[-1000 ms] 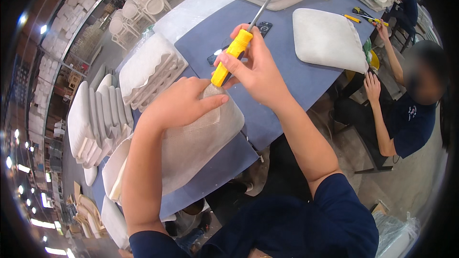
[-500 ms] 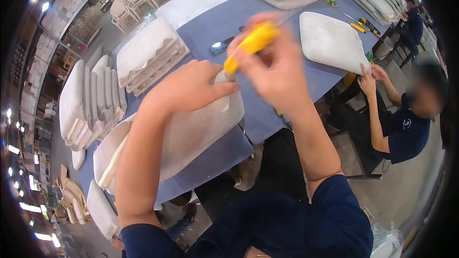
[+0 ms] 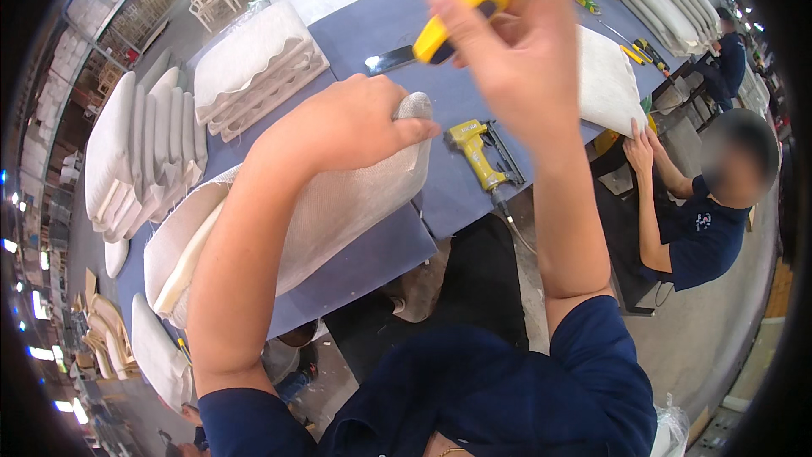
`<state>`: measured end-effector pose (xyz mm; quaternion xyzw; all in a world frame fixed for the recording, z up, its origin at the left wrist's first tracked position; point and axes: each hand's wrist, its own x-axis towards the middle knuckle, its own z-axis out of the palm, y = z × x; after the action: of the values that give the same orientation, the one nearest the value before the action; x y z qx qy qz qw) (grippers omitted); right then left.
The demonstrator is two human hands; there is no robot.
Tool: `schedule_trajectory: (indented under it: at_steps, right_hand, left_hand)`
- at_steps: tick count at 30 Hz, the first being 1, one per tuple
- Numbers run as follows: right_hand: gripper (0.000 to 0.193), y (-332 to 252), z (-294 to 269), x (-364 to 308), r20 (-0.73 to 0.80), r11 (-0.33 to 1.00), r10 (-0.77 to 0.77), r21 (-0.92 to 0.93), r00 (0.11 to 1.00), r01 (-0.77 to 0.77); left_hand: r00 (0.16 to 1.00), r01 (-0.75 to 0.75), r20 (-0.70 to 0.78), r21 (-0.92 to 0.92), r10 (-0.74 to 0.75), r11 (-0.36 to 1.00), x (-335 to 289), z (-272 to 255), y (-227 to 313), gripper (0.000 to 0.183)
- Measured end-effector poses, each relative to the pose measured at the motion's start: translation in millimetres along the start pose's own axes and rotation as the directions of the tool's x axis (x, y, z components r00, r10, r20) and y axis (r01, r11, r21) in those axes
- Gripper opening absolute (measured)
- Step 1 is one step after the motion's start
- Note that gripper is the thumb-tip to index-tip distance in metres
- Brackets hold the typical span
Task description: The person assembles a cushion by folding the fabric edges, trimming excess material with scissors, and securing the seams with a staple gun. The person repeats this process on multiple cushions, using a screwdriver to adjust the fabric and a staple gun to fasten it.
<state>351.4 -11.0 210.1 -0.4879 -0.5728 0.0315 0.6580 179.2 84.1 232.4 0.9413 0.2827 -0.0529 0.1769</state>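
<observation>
My left hand is closed on the far corner of a seat pad covered in pale woven fabric. Its thumb and fingers pinch the cloth there, and the pad's near end shows loose cloth edges and cream foam. Raised over the table to the right, my right hand grips a yellow-and-black hand tool. A bit of metal shows at the tool's upper end; its exact kind I cannot tell. A yellow staple gun with a hose lies on the blue table to the right of the pad.
Stacked pads and a row of upright pads stand left. A dark shiny flat object lies mid-table. At right, a co-worker's hands touch a white pad. Tools lie at the far right.
My right hand has lifted the yellow tool up and right, away from the pad's corner. The staple gun has come into view. My left hand keeps its hold on the corner.
</observation>
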Motion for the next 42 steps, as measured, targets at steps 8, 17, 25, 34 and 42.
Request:
schedule_trajectory:
  at_steps: [8,17,25,34,42]
  right_hand:
    - [0.054,53.6,0.4,-26.1,-0.134,0.953,0.284,-0.065,0.949,-0.295]
    - [0.051,200.2,43.5,-220.8,0.104,0.517,0.707,-0.752,0.7,-0.41]
    - [0.052,232.7,31.1,-239.6,0.066,0.681,0.343,-0.704,0.937,-0.2]
    - [0.071,259.6,-3.2,-234.5,0.106,0.428,0.677,-0.862,0.729,-0.272]
    - [0.048,125.1,-18.7,-131.7,0.119,0.577,0.801,0.107,0.586,-0.81]
  left_hand:
    - [0.993,-0.041,-0.106,0.06,0.047,0.997,-10.0,1.1,-17.8,0.065]
    - [0.991,0.011,-0.13,-0.068,-0.02,0.998,-36.9,-42.9,-64.3,0.066]
    - [0.999,0.022,-0.036,0.021,-0.021,1.0,32.2,-28.1,-68.1,0.085]
    - [0.995,0.019,-0.096,0.137,-0.006,0.99,36.0,-14.1,-46.3,0.076]
    - [0.985,0.065,-0.169,0.178,-0.034,0.982,20.1,-3.1,-36.0,0.077]
